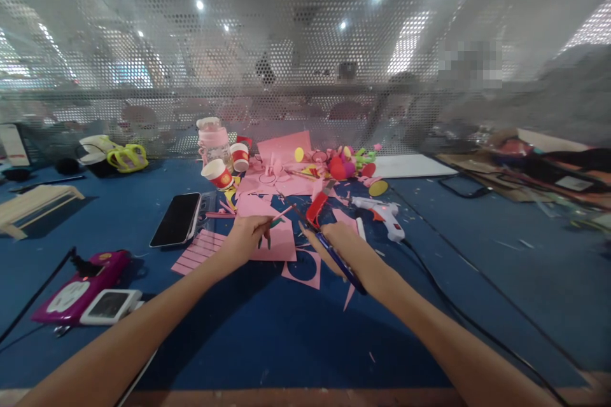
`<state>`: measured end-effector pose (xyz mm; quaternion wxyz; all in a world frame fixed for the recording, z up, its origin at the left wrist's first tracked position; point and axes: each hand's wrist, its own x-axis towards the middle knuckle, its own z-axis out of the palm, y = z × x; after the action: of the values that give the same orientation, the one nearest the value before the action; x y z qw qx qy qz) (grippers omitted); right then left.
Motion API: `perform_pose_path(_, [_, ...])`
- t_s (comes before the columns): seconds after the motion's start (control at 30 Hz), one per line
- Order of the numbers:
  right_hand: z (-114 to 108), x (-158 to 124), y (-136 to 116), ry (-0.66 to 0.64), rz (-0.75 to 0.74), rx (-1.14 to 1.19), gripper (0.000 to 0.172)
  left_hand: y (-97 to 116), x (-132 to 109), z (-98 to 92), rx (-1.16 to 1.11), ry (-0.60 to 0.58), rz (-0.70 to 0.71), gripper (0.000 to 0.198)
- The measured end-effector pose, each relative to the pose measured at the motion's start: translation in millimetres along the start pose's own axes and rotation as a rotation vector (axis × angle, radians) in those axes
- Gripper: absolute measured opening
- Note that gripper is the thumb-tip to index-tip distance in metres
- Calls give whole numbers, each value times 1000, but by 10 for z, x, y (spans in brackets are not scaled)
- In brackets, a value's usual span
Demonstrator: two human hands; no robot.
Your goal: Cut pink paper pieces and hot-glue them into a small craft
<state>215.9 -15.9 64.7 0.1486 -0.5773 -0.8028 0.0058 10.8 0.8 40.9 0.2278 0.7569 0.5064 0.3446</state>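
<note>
My left hand (248, 235) pinches a thin pink paper strip (282, 213) that points right, above pink paper sheets (286, 243). Facing it, my right hand (346, 245) is wrapped round blue-handled scissors (340, 261), the dark blades angled toward the strip's end. Whether the blades touch the strip I cannot tell. Just beyond the right hand lies a red utility knife (316, 206). A pink paper piece with a round hole (315, 276) lies between my forearms. Pink paper with dark ruled lines (193, 253) is left of my left hand.
A white glue gun (392, 222) with a black cord lies at the right. A phone (175, 221) and a purple power strip (79, 296) are at the left. Paper cups (218, 173), a pink bottle (213, 140) and colourful craft pieces (346, 165) stand near the perforated screen (305, 70).
</note>
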Motion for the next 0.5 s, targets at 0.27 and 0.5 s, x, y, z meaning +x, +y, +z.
perform_pose_path(0.27, [-141,7,-48,-131,50,-35,54,-41,50,71,-156,-93,-84,29])
perform_pose_path(0.5, [-135,72,52,-78,72,303,36,0,124,54,-174,-157,-65,27])
